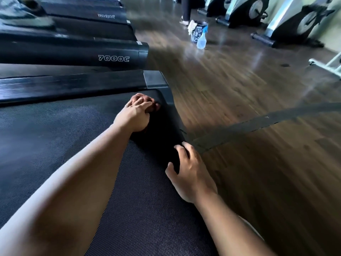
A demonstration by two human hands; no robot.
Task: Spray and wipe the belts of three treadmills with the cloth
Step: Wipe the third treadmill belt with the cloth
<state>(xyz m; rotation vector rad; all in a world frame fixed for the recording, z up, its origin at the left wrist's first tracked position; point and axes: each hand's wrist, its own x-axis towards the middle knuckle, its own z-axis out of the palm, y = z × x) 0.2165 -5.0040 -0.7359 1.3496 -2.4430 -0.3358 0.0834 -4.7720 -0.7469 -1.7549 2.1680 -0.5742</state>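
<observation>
My left hand point(137, 114) grips a bunched reddish-brown cloth point(145, 98) and holds it down on the dark ribbed belt point(55, 137) of the nearest treadmill, close to its rear right corner. My right hand point(190, 170) is nearer to me, its fingers curled over the treadmill's rear edge point(177, 130) and its thumb on the belt. A pale blue spray bottle point(202, 39) stands apart on the wooden floor, well beyond both hands.
More black treadmills marked 7000C point(113, 58) lie side by side to the left. A dark bucket point(197, 31) with a white rag stands beside the spray bottle. A person's legs point(185, 10) and several exercise bikes point(295, 24) are across the floor.
</observation>
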